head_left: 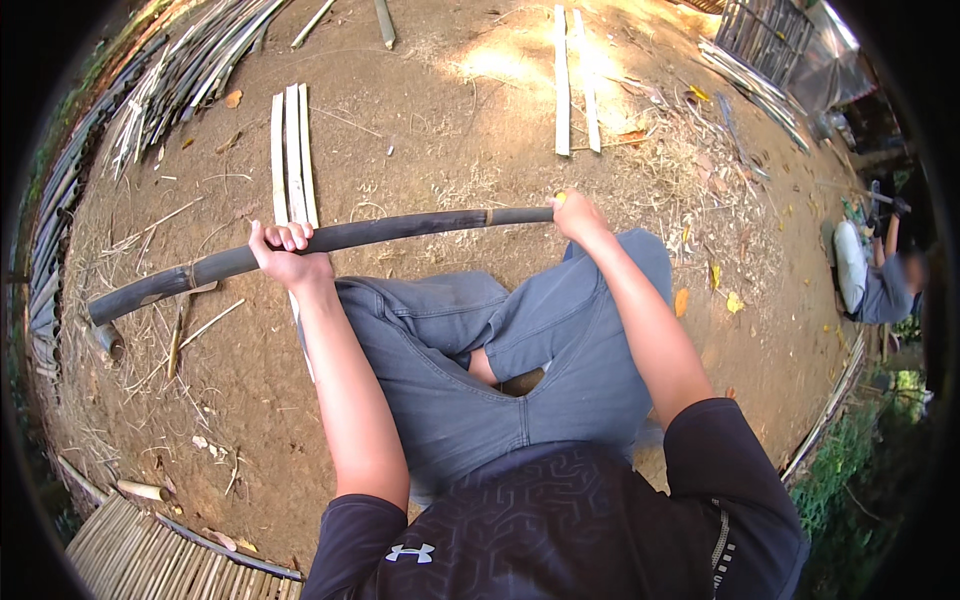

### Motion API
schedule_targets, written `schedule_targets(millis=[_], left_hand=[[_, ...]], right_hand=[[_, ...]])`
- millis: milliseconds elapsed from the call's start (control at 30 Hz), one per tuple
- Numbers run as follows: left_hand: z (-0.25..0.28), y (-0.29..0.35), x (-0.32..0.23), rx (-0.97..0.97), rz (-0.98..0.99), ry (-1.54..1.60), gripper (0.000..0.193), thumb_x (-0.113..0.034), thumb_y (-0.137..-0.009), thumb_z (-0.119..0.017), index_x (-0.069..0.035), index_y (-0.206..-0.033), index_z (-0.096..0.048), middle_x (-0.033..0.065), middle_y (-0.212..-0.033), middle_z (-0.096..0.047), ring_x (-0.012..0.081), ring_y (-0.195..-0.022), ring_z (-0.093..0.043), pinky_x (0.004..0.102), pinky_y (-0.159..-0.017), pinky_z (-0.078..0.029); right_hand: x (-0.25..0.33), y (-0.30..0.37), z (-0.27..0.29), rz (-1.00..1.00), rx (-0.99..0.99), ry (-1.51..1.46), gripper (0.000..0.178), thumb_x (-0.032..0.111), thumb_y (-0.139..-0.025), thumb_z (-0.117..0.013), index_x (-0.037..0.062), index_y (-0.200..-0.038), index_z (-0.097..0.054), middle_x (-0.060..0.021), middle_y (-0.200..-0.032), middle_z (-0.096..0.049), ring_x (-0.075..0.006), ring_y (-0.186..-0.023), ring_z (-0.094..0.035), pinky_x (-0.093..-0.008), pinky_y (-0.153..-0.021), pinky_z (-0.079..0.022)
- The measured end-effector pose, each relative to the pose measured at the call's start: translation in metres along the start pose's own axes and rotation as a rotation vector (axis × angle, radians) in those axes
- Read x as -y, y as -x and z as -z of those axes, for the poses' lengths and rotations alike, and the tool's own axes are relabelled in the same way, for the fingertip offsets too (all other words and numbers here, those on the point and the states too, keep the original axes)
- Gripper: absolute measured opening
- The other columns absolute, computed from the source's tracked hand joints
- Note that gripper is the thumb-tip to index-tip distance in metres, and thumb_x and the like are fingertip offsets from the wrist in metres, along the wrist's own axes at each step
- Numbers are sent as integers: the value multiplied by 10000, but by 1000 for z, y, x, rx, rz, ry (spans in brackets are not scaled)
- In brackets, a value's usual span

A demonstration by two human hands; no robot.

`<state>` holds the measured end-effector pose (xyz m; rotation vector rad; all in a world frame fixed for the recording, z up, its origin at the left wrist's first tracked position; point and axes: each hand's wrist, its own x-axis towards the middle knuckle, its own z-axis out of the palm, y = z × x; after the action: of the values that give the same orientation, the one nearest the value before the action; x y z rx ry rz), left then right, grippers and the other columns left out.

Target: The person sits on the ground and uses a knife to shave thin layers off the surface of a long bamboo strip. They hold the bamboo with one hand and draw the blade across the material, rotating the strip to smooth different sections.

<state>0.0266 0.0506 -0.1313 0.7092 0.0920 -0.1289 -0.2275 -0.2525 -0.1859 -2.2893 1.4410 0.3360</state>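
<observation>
Two hands, left hand [288, 252] and right hand [577, 214], both clenched round one dark bamboo pole [400, 228]

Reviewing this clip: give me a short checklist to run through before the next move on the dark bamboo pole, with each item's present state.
1. Left hand grips the long dark bamboo pole: ok, fingers wrapped over it.
2. Right hand holds the pole's near end: ok, closed around it.
3. Pole lies across in front of the knees, above the grey trousers: ok.
4. Far end of the pole rests on the dirt ground: cannot tell.
5. Pale split bamboo slats lie beyond the pole, close behind the left hand: not ok if space is needed there.
6. Other person at right stays apart from the pole: ok.
</observation>
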Motion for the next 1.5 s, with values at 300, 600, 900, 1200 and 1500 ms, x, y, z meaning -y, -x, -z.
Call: schedule_targets(millis=[300,600,900,1200,1500], left_hand=[[3,-5,8,-42,-82,86,324,-307,-904,-439,-161,-630,-346,-18,-473,-310,139,-406,-332,342,-601,-401],[1,7,-6,197,-76,80,308,-307,-858,-460,-139,-610,-388,-3,-505,-320,152,-453,-369,330,-606,-385],[4,10,-8,271,-91,97,304,-304,-848,-459,-127,-608,-399,14,-490,-363,151,-428,-375,332,-569,-395],[0,7,2,258,-80,98,282,-297,-825,-474,-127,-611,-403,10,-506,-370,151,-451,-387,330,-600,-391],[3,8,-4,230,-100,87,271,-298,-816,-481,-127,-618,-410,9,-511,-370,148,-460,-379,332,-607,-393]], right_hand=[[-91,-91,34,-90,-280,125,369,243,-924,-508,13,-1211,-547,-228,-1225,-597,-392,-1148,-576,-466,-962,-461],[-63,-128,-15,87,-139,-51,528,262,-912,-599,-81,-1269,-415,-343,-1123,-601,-439,-1098,-587,-469,-944,-472],[-6,-74,-21,211,211,-255,490,216,-945,-565,-115,-1227,-339,-313,-1079,-594,-366,-736,-686,-437,-590,-570],[-25,-86,-24,292,82,23,408,206,-881,-594,28,-1223,-458,-183,-1098,-655,-330,-981,-661,-463,-804,-519],[-40,-50,36,-217,-141,58,469,209,-874,-574,2,-1268,-427,-224,-1214,-620,-338,-1136,-611,-451,-959,-460]])
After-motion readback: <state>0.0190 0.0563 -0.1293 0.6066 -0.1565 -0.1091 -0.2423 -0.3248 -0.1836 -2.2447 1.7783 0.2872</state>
